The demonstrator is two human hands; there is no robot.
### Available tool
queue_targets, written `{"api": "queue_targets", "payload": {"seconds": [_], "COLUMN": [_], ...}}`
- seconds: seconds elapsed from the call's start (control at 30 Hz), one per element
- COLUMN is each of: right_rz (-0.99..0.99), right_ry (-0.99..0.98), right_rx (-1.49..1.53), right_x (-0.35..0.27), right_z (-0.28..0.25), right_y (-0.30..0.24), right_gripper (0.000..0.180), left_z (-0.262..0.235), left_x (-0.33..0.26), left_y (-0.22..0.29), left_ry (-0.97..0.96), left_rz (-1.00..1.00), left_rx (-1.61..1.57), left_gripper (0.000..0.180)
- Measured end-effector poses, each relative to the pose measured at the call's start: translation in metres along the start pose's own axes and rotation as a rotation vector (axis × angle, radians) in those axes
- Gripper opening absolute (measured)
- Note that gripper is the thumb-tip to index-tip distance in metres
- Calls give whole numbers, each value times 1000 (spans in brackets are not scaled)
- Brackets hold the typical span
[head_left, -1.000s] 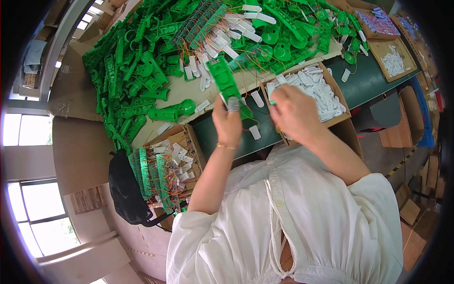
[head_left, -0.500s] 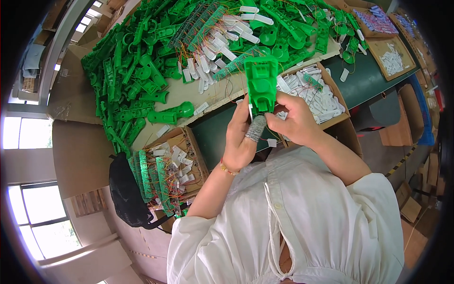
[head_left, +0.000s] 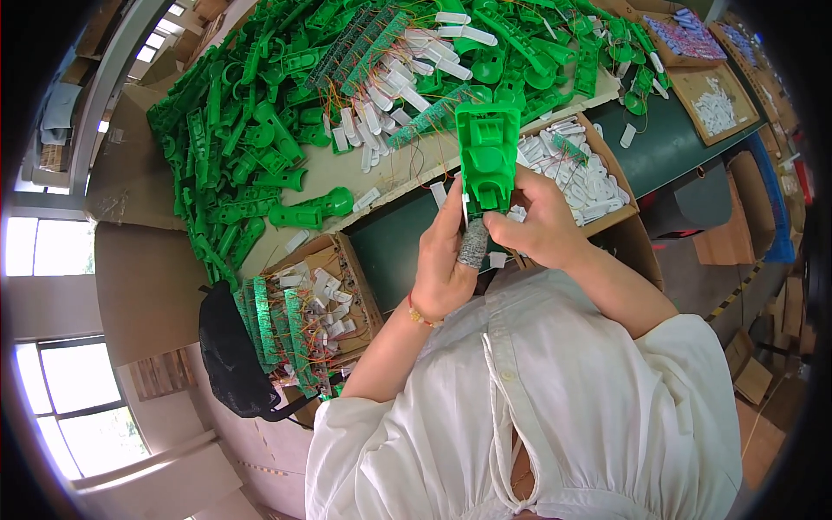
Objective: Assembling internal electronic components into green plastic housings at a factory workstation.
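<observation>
Between my two hands a green plastic housing [head_left: 488, 143] stands tilted up, its hollow inside facing me. My left hand [head_left: 446, 260] grips its lower left side; the thumb wears a grey knitted sleeve [head_left: 473, 243]. On the other side my right hand [head_left: 542, 221] is closed round the lower right edge, thumb pressed at the near end. A thin white piece shows by the left fingers, mostly hidden. Below the hands hangs a small white tab [head_left: 497, 260]; what it is attached to is unclear.
A heap of green housings [head_left: 260, 139] covers the far left of the bench, with wired circuit boards [head_left: 377, 52] and white pieces on it. An open carton of white parts [head_left: 598, 186] stands right; a box of boards [head_left: 303, 316] sits left, beside a black mesh bag [head_left: 230, 355].
Both hands and the green housing have shifted slightly to the right. The left hand sits a little lower, and its grip on the housing continues.
</observation>
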State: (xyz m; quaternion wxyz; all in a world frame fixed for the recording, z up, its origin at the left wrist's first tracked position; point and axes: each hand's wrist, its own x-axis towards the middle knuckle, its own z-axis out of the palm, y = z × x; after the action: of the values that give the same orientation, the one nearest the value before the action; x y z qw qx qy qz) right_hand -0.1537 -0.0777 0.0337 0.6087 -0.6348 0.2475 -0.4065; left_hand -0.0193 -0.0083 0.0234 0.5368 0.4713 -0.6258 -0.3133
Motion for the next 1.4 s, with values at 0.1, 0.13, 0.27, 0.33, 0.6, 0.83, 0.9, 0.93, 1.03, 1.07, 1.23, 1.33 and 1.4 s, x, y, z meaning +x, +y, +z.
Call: {"api": "queue_targets", "payload": {"seconds": [0.1, 0.13, 0.27, 0.33, 0.6, 0.83, 0.9, 0.93, 1.03, 1.07, 1.23, 1.33, 1.4], "right_rz": [-18, -13, 1, 7, 81, 186, 149, 149, 41, 45, 5, 214, 198], "right_ry": [10, 39, 132, 139, 50, -72, -31, -32, 43, 48, 73, -67, -160], "right_rx": [-40, -35, 4, 13, 136, 18, 66, 66, -5, -2, 9, 194, 377], "right_x": [-1, -2, -5, -4, -3, -7, -8, -8, -9, -10, -11, -9, -5], "right_z": [0, 1, 10, 10, 0, -3, -3, -1, 4, 4, 5, -4, -11], "right_y": [0, 1, 3, 6, 5, -6, -6, -7, -7, -7, 0, 10, 14], "right_gripper": [34, 32, 27, 25, 20, 21, 21, 21, 22, 22, 41, 40, 46], "left_z": [-4, -4, -1, 0, -9, -9, -7, -5, -3, -3, -2, 0, -10], "left_x": [0, 0, -1, -1, 4, -1, -2, -3, -4, -4, -3, 4, 9], "left_y": [1, 2, 1, 0, 3, 6, 6, 6, 7, 7, 11, 8, 2], "left_ry": [-48, -48, -23, 3, -118, -165, -153, -129, -79, -54, -51, -25, -57], "left_rz": [9, 9, -14, -18, -105, -64, -64, -60, -41, -27, -101, -216, -361], "left_rx": [128, 128, 155, 155, -57, -27, -11, 32, 81, 86, 38, -313, -443], "left_gripper": [58, 58, 60, 59, 59, 58, 57, 56, 55, 54, 52, 49, 45]}}
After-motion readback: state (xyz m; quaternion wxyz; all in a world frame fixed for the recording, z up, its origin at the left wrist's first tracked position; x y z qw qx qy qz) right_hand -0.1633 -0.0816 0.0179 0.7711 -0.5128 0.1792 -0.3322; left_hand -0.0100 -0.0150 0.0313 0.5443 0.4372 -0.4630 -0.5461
